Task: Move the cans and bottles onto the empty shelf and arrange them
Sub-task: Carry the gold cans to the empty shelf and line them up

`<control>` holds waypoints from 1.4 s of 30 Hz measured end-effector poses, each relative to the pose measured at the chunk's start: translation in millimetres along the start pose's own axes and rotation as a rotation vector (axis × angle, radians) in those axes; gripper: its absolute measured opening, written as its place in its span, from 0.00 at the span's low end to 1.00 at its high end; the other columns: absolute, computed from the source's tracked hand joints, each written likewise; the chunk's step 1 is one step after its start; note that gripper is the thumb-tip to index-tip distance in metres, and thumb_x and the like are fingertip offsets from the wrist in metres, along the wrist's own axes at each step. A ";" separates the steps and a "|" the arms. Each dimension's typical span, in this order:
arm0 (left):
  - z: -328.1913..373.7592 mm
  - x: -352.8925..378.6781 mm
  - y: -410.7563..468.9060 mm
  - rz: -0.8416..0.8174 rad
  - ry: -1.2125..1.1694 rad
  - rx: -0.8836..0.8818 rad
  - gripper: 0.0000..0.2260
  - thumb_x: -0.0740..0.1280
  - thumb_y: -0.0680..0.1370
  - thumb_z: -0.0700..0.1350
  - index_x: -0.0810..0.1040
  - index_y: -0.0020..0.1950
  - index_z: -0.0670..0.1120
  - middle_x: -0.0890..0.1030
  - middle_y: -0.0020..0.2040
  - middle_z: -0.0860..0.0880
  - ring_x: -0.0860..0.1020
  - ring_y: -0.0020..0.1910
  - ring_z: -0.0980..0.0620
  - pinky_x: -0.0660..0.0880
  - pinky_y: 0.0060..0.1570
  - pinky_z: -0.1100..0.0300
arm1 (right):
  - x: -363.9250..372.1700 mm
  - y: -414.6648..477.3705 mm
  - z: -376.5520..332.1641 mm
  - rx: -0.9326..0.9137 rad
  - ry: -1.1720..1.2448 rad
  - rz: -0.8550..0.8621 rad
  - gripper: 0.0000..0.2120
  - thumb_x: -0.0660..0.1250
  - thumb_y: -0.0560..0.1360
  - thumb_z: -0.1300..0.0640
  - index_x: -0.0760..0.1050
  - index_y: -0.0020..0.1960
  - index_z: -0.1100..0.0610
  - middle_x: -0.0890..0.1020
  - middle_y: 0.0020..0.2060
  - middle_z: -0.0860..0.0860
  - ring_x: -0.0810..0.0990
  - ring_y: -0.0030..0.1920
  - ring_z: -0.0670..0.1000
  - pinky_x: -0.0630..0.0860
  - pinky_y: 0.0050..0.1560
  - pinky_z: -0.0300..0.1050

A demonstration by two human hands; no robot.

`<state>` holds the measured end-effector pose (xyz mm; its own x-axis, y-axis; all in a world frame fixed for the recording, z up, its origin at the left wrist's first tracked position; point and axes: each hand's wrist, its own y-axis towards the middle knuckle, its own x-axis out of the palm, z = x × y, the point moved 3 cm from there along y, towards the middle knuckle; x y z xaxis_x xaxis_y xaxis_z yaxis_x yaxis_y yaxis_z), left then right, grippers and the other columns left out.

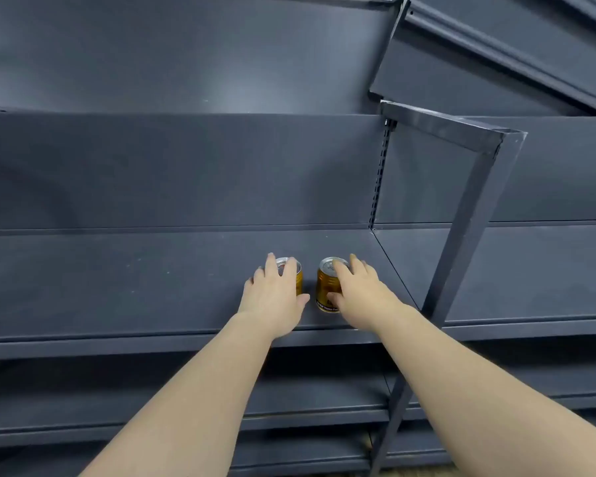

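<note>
Presently, in the head view, both bare forearms reach forward over the front edge of a dark grey shelf (117, 280). The left hand (276, 294) grips the left can (299, 282): its fingers lie over the silver lid and the thumb wraps the near wall low down. Most of this can is hidden behind the hand; only its right edge and part of the lid show. The right hand (362, 290) grips the right can (327, 290): its fingers curl over the right part of the lid and the thumb presses the gold wall near the base. Both cans are gold with silver pull-tab lids and stand upright on the shelf. They sit between the two hands, just beside each other and not touching. The right can carries white lettering near its base, too small to read in full. Beyond the fingertips the shelf runs to a back panel (186, 166). Right of the right hand a seam meets the next shelf section, and a grey post (461, 242) rises past the right forearm. Below the forearms lie lower shelves (152, 421).
</note>
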<state>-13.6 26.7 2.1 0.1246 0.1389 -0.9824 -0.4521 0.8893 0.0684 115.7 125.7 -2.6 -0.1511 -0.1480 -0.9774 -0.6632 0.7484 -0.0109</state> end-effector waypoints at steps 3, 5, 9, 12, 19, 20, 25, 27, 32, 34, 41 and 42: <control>-0.7 3.0 11.9 0.000 0.005 -0.015 0.32 0.61 0.82 0.58 0.49 0.81 0.51 0.48 0.82 0.42 0.59 0.77 0.38 0.62 0.74 0.44 | 0.8 8.5 -0.2 0.008 0.022 -0.007 0.33 0.62 0.82 0.49 0.47 0.80 0.49 0.48 0.81 0.55 0.48 0.79 0.61 0.61 0.74 0.59; -2.0 6.1 19.8 -0.017 -0.007 -0.021 0.33 0.61 0.82 0.58 0.48 0.81 0.51 0.48 0.82 0.42 0.59 0.77 0.38 0.63 0.73 0.44 | 1.8 13.8 -1.3 0.000 0.043 -0.028 0.34 0.61 0.82 0.48 0.45 0.81 0.49 0.47 0.81 0.55 0.48 0.79 0.61 0.61 0.74 0.60; -5.8 12.1 30.2 -0.031 -0.028 -0.039 0.35 0.62 0.82 0.58 0.47 0.81 0.51 0.48 0.82 0.42 0.59 0.77 0.38 0.64 0.72 0.44 | 4.2 24.6 0.2 -0.020 0.050 -0.010 0.35 0.62 0.81 0.47 0.45 0.81 0.48 0.48 0.81 0.55 0.50 0.79 0.61 0.64 0.73 0.60; -8.6 17.8 35.2 -0.053 -0.075 -0.050 0.36 0.64 0.81 0.58 0.47 0.81 0.51 0.50 0.81 0.43 0.61 0.76 0.39 0.66 0.71 0.45 | 7.3 29.9 3.5 -0.018 0.089 -0.019 0.36 0.64 0.80 0.46 0.47 0.81 0.47 0.49 0.81 0.54 0.53 0.78 0.61 0.66 0.72 0.59; -11.6 25.8 45.0 -0.012 -0.124 -0.048 0.36 0.66 0.80 0.57 0.48 0.81 0.51 0.58 0.74 0.44 0.70 0.67 0.42 0.76 0.60 0.50 | 15.3 39.4 5.7 -0.004 0.122 0.006 0.38 0.68 0.77 0.43 0.51 0.79 0.48 0.57 0.76 0.53 0.67 0.71 0.61 0.75 0.64 0.55; -11.5 27.0 45.7 -0.015 -0.133 -0.051 0.36 0.66 0.80 0.57 0.49 0.81 0.51 0.58 0.73 0.44 0.70 0.67 0.42 0.76 0.60 0.50 | 15.4 39.6 5.0 0.001 0.128 0.005 0.38 0.68 0.77 0.43 0.51 0.79 0.48 0.57 0.76 0.53 0.69 0.70 0.61 0.76 0.63 0.54; -11.3 30.3 45.4 0.019 -0.125 -0.056 0.34 0.67 0.81 0.53 0.51 0.80 0.50 0.59 0.72 0.43 0.71 0.65 0.42 0.77 0.59 0.52 | 17.0 39.8 3.4 0.013 0.149 0.028 0.35 0.68 0.78 0.46 0.53 0.78 0.49 0.58 0.75 0.54 0.74 0.65 0.62 0.78 0.60 0.52; -11.3 28.8 45.2 0.027 -0.124 -0.052 0.33 0.66 0.81 0.53 0.52 0.80 0.50 0.59 0.72 0.43 0.71 0.65 0.43 0.78 0.59 0.52 | 17.3 39.8 3.0 0.019 0.164 0.029 0.34 0.68 0.78 0.47 0.54 0.77 0.49 0.59 0.74 0.54 0.73 0.65 0.62 0.78 0.60 0.53; -12.7 21.4 38.1 0.033 -0.136 -0.063 0.32 0.67 0.81 0.53 0.54 0.79 0.50 0.60 0.71 0.43 0.72 0.65 0.42 0.78 0.58 0.52 | 13.8 34.3 -0.7 0.015 0.197 0.027 0.32 0.68 0.78 0.48 0.56 0.76 0.49 0.60 0.72 0.55 0.74 0.63 0.63 0.78 0.59 0.53; -14.7 18.9 30.9 0.044 -0.127 -0.062 0.31 0.67 0.81 0.53 0.55 0.79 0.50 0.60 0.71 0.43 0.72 0.64 0.42 0.78 0.57 0.52 | 13.3 29.5 -3.2 0.003 0.203 0.028 0.32 0.68 0.78 0.48 0.56 0.76 0.49 0.60 0.72 0.55 0.75 0.63 0.63 0.78 0.58 0.52; -28.6 7.6 0.2 0.080 -0.132 -0.095 0.29 0.67 0.81 0.53 0.58 0.77 0.50 0.62 0.70 0.43 0.74 0.62 0.42 0.77 0.57 0.54 | 9.9 12.8 -25.9 -0.054 0.212 0.027 0.31 0.68 0.78 0.48 0.57 0.76 0.48 0.61 0.72 0.54 0.75 0.63 0.61 0.79 0.56 0.50; -31.1 4.9 -4.2 0.091 -0.133 -0.101 0.29 0.67 0.80 0.53 0.58 0.77 0.50 0.62 0.70 0.43 0.74 0.62 0.42 0.76 0.57 0.54 | 9.3 10.4 -30.2 -0.066 0.214 0.027 0.31 0.68 0.78 0.47 0.57 0.76 0.48 0.61 0.71 0.54 0.75 0.62 0.61 0.79 0.55 0.50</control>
<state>-38.5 10.1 -8.4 0.1921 0.2792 -0.9408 -0.5526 0.8230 0.1313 85.3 112.6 -5.4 -0.3171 -0.2678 -0.9098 -0.7024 0.7109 0.0355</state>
